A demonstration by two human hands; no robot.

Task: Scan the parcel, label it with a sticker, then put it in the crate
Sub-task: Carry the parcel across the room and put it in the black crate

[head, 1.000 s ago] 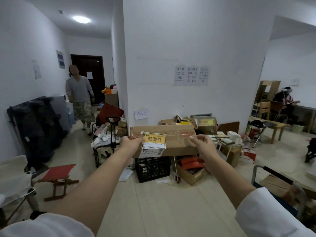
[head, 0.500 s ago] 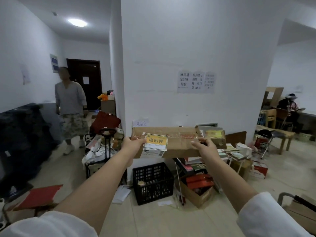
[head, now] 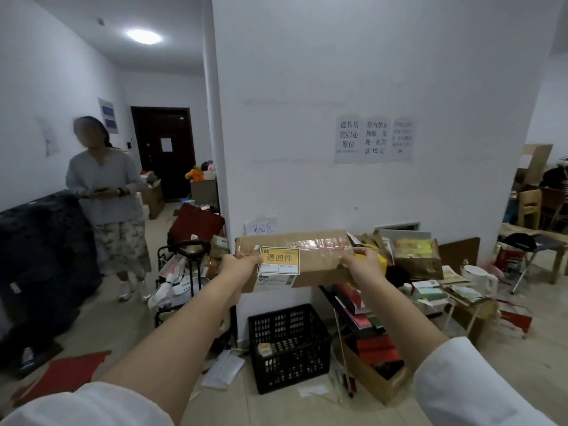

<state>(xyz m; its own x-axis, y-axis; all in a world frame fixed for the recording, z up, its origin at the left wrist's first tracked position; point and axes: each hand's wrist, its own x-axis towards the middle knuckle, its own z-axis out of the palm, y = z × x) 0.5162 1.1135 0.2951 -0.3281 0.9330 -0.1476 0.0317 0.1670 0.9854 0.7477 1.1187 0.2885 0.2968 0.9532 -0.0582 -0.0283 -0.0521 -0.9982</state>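
I hold a long brown cardboard parcel level at arm's length in front of a white wall. My left hand grips its left end and my right hand grips its right end. A yellow sticker sits on the parcel's front, over a white shipping label. A black plastic crate stands on the floor directly below the parcel, with a small box inside it.
A person in a grey top stands at the left by a dark sofa. A trolley with packets sits left of the crate. Open cardboard boxes and piled goods crowd the right. A red folding stool lies low left.
I have walked closer to the wall and crate. The crate now lies nearer and right under the parcel. The person at the left has come closer. Both hands keep their grip.
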